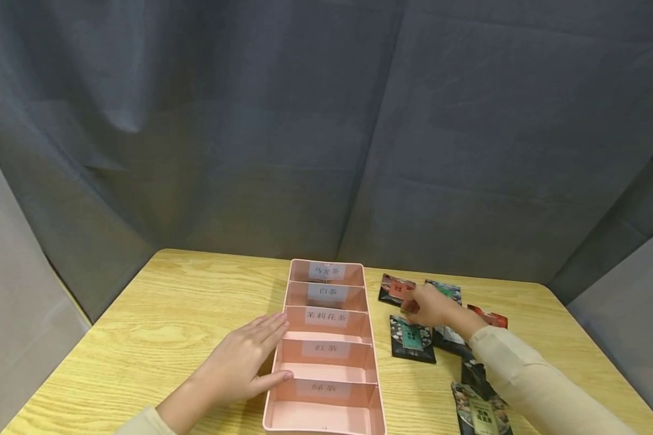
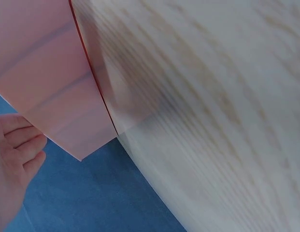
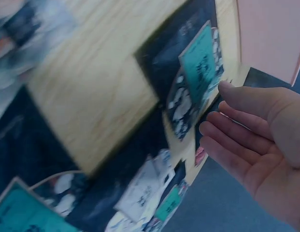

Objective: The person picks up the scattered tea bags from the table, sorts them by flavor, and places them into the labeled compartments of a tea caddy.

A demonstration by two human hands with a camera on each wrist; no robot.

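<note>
Head view: both hands flat-fingered, left (image 1: 245, 362) against the glossy pink compartment tray (image 1: 326, 417), right (image 1: 432, 305) over crinkly foil sachets (image 1: 412, 339).

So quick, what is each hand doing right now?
Left hand: open, flat against the pink tray.
Right hand: open, holding nothing, over the tea packets.

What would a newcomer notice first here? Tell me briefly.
The long pink divided tray at the middle of the wooden table, its five compartments labelled. The left hand rests flat against its left wall. To the right, dark tea packets lie scattered, the right hand hovering over them.
</note>
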